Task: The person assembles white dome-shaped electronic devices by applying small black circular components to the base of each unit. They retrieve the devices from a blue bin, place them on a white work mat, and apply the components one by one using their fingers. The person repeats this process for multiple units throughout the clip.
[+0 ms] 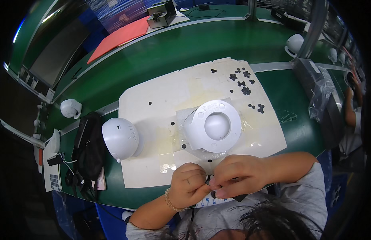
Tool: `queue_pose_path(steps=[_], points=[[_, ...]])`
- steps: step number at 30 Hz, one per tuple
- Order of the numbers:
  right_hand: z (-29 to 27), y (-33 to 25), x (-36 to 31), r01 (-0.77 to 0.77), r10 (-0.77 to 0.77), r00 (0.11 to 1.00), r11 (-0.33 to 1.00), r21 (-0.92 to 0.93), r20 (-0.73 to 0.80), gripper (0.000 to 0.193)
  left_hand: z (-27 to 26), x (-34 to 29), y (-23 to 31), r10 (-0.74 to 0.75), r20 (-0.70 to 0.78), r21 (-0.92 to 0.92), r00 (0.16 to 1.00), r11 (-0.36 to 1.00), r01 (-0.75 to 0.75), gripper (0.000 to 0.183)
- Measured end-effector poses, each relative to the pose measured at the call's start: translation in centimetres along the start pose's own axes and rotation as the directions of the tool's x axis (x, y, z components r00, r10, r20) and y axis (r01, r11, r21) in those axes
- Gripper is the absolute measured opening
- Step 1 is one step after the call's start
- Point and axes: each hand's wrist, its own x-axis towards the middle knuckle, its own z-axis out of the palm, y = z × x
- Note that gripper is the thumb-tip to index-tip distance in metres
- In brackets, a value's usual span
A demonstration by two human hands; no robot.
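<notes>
My left hand [188, 185], with a beaded bracelet at the wrist, is closed in a pinch near the board's front edge. Fingertips of my right hand [238, 175] meet it, pinched around a small black round pad [213, 194]. Some black material shows between both hands, partly hidden by the fingers. Below them lies a white and blue printed strip [209, 201]. Just beyond my hands, a white rounded device [232, 138] rests on clear wrap with its ring-shaped base facing up. One loose black dot [210, 161] lies between it and my fingers.
The cream board [145, 160] carries several black dots [246, 91], mostly at its far right. A second white device [120, 138] stands at left beside a black bag [89, 148]. Farther off are a red sheet [119, 38], a metal box [160, 18] and a dark carton [313, 92]; another person's arm [350, 106] shows right.
</notes>
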Motion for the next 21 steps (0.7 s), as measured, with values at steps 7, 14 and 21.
queue_pose_path(steps=[7, 14, 21], points=[[-2.6, 0.2, 0.1, -0.003, 0.001, 0.915, 1.000, -0.006, -0.403, 0.038, 0.3, 1.1, 1.6, 0.057, -0.118, 0.442, 0.991, 0.897, 0.001, 0.026], [-6.5, 0.7, 2.6, -0.290, 0.301, 0.863, 0.953, 0.090, -0.406, 0.047, 0.4, 1.1, 1.9, 0.025, 0.000, 0.579, 1.000, 0.815, -0.020, 0.026], [-6.6, 0.9, 2.4, -0.324, 0.301, 0.859, 0.946, 0.015, -0.414, 0.049, 0.6, 1.0, 1.8, -0.007, -0.002, 0.550, 1.000, 0.835, 0.007, 0.027]])
